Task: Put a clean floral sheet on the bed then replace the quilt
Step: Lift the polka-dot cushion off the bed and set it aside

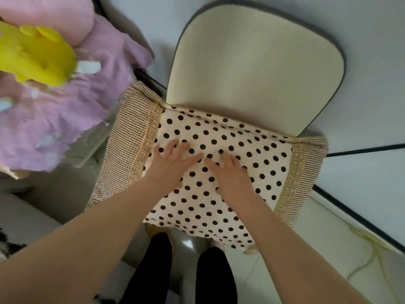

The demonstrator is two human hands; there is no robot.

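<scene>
folded cloth: your polka-dot folded cloth (219, 172) sits flat on a chair seat, cream with black dots, woven striped bands down its left and right edges. No flowers visible on it, so I can't tell if it's the sheet the task means.
long axis: runs roughly left-right across the seat, band to band; short axis runs from you toward the chair back (252, 62).
left hand: your left hand (173, 163) lies palm-down on the cloth, fingers straight and spread, gripping nothing.
right hand: your right hand (230, 174) is the same, flat and splayed, just beside the left, thumbs nearly touching.
hand vs cloth: both sit near the middle, slightly left of centre. Left hand is nearer the left band, right hand farther from the right band.
next move (my guess): to lift it, slide each hand outward along the long axis and take an edge; the right has farther to go.
pink pile: pink bedding (65, 119) bunched well off to your left, blurred, with a yellow thing (37, 55) on it.
bed: not clearly in view.
floor: pale tiles (361, 106) around the chair.
</scene>
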